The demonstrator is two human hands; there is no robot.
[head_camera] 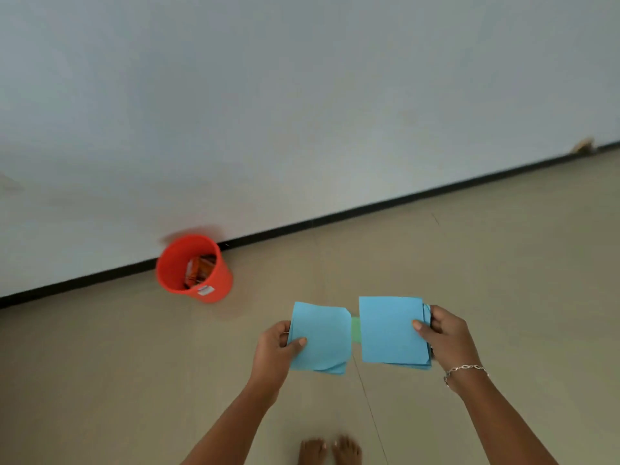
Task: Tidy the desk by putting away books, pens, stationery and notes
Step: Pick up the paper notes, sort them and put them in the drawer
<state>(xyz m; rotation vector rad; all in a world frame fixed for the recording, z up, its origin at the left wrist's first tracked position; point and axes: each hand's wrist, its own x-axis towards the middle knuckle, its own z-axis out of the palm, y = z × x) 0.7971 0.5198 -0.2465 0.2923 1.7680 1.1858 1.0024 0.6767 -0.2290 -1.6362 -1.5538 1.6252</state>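
I stand over a beige floor with a stack of blue paper notes in each hand. My left hand (pixel 275 347) pinches the smaller stack (pixel 323 333) at its left edge, thumb on top. My right hand (pixel 444 337) pinches the larger stack (pixel 391 330) at its right edge. A sliver of green note (pixel 355 329) shows in the gap between the two stacks. The stacks are held side by side, slightly apart, above the floor.
An orange bin (pixel 201 283) with wrappers inside stands on the floor by the white wall, ahead and to the left of my hands. A black skirting line (pixel 369 204) runs along the wall's base. My bare feet (pixel 330 451) show at the bottom edge.
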